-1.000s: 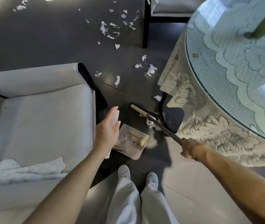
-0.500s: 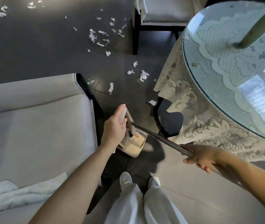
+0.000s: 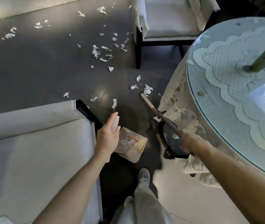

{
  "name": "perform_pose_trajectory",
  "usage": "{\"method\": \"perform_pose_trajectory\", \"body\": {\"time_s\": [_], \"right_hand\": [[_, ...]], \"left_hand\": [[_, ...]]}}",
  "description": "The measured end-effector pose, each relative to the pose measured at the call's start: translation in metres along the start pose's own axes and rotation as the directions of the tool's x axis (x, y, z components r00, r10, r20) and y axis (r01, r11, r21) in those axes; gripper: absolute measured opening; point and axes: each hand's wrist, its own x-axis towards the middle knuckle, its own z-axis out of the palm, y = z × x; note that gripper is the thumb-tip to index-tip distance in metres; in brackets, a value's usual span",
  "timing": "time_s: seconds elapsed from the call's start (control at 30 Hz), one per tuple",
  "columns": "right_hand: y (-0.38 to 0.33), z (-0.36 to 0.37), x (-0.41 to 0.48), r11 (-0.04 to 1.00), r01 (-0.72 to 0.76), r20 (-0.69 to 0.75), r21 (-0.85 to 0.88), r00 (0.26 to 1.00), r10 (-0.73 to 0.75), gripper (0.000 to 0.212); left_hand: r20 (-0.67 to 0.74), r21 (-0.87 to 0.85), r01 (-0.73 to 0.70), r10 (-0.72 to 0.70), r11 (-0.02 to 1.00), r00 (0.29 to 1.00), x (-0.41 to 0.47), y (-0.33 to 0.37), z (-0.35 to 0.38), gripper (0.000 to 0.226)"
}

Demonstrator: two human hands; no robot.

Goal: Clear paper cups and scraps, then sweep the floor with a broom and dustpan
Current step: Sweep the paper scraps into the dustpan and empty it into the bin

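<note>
Lace-draped glass table (image 3: pixel 225 97), two white chairs (image 3: pixel 36 143)

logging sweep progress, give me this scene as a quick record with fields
left hand: holds dustpan by its handle
right hand: grips broom shaft
dustpan contents: a few white scraps
paper scraps: many scattered on dark floor
table: round, glass over lace cloth, to the right
sweeping: unfinished

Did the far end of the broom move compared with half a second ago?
Yes. The broom end has swung out of the dustpan, away from the armchair and toward the table's lace cloth.
</note>
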Motion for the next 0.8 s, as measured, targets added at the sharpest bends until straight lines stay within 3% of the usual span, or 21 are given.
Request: {"method": "perform_pose_trajectory", "body": {"time_s": [0.13,0.27,0.53,0.8], "right_hand": [[0.002,0.004,0.034,0.994,-0.03,0.046,-0.105,0.998,0.035,0.042],[0.007,-0.001,0.047,0.998,-0.001,0.142,-0.058,0.99,0.009,0.045],[0.01,-0.022,0.015,0.962,0.09,0.411,0.258,0.891,-0.193,0.058],[0.032,-0.046,-0.01,0.938,0.064,0.37,0.342,0.908,-0.196,0.065]], "left_hand": [[0.007,0.001,0.028,-0.028,1.0,1.0,0.038,0.006,0.008,0.053],[-0.003,-0.008,0.044,-0.044,0.999,0.999,0.059,0.009,0.015,0.053],[-0.006,-0.026,0.023,-0.023,0.999,1.0,0.07,0.018,0.022,0.052],[-0.051,-0.036,0.008,-0.01,0.999,0.999,0.075,0.022,0.019,0.051]]}}
